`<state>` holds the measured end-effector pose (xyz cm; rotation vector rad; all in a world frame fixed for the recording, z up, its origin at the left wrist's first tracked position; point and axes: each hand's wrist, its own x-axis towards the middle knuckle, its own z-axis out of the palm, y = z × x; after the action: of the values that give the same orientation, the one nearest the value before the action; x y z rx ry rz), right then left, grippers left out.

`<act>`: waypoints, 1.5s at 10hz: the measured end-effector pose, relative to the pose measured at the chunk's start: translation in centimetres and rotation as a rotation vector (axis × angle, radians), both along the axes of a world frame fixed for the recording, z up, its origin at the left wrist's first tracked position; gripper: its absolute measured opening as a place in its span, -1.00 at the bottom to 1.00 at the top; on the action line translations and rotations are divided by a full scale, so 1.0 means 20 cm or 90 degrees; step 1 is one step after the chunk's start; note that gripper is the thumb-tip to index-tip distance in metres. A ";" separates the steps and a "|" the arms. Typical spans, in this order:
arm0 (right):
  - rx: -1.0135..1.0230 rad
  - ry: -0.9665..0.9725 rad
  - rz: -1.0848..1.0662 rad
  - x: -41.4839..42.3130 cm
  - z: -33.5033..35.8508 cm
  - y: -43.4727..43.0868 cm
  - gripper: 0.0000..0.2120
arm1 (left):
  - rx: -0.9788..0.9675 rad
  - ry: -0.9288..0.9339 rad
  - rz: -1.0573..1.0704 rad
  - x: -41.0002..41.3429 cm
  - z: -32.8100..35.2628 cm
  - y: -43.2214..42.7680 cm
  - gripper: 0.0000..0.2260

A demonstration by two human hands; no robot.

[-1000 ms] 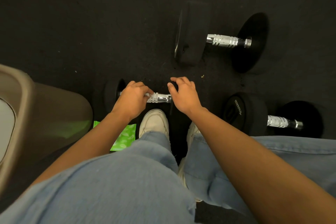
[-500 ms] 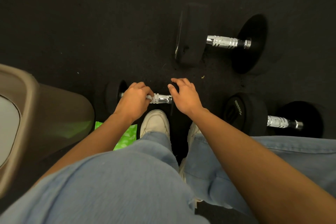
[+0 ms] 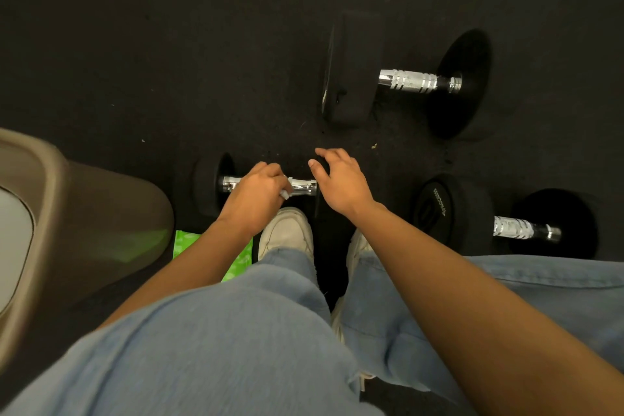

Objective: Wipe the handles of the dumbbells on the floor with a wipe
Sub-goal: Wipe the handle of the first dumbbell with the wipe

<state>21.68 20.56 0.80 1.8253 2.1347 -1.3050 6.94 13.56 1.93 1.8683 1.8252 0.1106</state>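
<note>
Three dumbbells on floor | left hand [image 3: 256, 192] closed round wipe [image 3: 285, 193] on near handle [image 3: 302, 186] | right hand [image 3: 341, 179] open, fingers spread on its right weight | two unwiped, right of hands | likely heavy, rigid; hold knurled steel handle.

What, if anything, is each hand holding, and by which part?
The left hand grips a white wipe wrapped around the chrome handle of the small dumbbell. The right hand rests on that dumbbell's right-end weight, fingers spread, closed on nothing.
</note>
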 end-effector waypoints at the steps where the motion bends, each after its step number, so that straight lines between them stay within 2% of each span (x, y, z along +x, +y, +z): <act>1: 0.003 0.001 0.005 0.01 0.00 0.00 -0.56 | 0.012 -0.009 -0.017 0.05 -0.01 0.00 -0.78; 4: -0.003 0.005 0.002 0.00 0.00 0.01 -0.56 | 0.027 -0.010 0.050 0.01 -0.01 -0.02 -0.81; 7: -0.002 0.007 0.005 0.02 0.00 0.01 -0.56 | 0.061 0.011 -0.063 0.12 -0.04 0.00 -0.82; 9: -0.011 0.016 0.007 0.02 0.00 0.01 -0.55 | 0.078 -0.026 0.046 0.09 -0.05 -0.01 -0.83; 12: -0.006 0.013 0.003 0.01 -0.01 0.01 -0.56 | 0.051 -0.004 0.001 0.11 -0.04 0.00 -0.78; 15: 0.000 0.011 -0.008 0.00 -0.01 0.00 -0.56 | 0.054 -0.023 0.047 0.09 -0.05 0.00 -0.80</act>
<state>21.76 20.63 0.60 1.8382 2.1346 -1.3279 8.82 13.46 0.97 1.8440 1.8923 0.2497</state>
